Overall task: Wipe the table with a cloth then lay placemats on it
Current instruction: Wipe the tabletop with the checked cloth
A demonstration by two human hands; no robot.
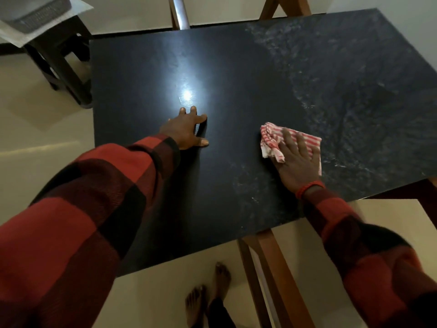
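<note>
A black table (236,67) fills the middle of the view; its right half carries a whitish, streaky film, its left half looks smooth and reflects a lamp. My right hand (295,157) lies flat with spread fingers on a red-and-white striped cloth (272,138), pressing it to the tabletop near the front right. My left hand (189,131) rests on the table with fingers spread, left of the cloth, holding nothing. No placemats are in view on the table.
A dark stool (61,58) stands at the back left, with a grey woven basket (33,13) on a pale sheet on top. Wooden table legs (272,280) show under the front edge, and my bare feet (208,294) stand on the cream floor.
</note>
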